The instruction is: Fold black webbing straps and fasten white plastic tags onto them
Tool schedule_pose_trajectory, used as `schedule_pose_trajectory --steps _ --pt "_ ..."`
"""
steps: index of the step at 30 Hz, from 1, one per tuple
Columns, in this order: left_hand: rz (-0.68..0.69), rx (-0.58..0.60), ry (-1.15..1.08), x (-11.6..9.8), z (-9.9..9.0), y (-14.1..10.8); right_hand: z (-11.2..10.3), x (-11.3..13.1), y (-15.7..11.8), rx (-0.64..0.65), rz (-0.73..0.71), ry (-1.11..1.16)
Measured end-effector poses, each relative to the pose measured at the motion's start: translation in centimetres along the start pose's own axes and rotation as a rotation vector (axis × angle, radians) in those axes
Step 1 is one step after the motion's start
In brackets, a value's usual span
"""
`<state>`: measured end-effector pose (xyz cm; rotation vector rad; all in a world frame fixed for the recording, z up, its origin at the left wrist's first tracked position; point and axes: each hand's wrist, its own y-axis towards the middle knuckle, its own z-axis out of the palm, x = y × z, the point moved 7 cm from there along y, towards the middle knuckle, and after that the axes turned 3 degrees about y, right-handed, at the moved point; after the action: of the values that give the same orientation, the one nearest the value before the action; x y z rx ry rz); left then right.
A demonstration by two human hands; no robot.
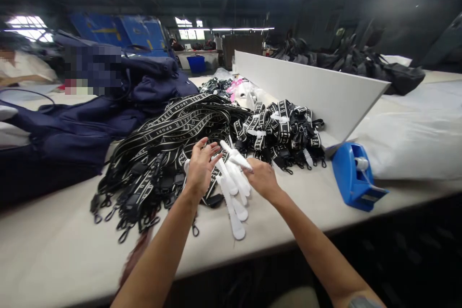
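My right hand (263, 178) is closed on some white strips (238, 159), which point up and to the left out of its fingers. My left hand (200, 166) is held just left of them, open with its fingers apart; no object shows in it. Under and between the hands lies a loose pile of similar white strips (231, 190) with toothed edges and rounded ends. Black straps (169, 127) with white lettering and black clips are heaped beyond and left of my left hand. Bundled straps (277, 130), with white strips around some of them, lie past my right hand.
A blue tape dispenser (353, 175) stands at the right, by a white upright panel (310, 82). Navy bags (119, 91) are piled at the left, near a person (25, 67). Black bags (346, 60) lie behind the panel. The table's front edge runs below my forearms.
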<state>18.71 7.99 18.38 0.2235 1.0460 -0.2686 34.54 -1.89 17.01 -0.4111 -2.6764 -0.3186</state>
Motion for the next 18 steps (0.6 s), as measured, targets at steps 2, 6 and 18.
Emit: schedule_pose_trajectory --steps 2,6,18 --pt "-0.071 0.032 0.132 -0.3 -0.2 -1.2 -0.6 -1.2 0.1 0.016 0.078 -0.026" --pt "-0.282 0.188 0.218 1.1 -0.7 -6.2 0.6 -1.8 0.7 0.089 0.149 -0.066" --pt "-0.414 0.093 0.368 3.2 -11.4 -17.5 5.8 1.1 2.0 0.331 0.257 -0.190"
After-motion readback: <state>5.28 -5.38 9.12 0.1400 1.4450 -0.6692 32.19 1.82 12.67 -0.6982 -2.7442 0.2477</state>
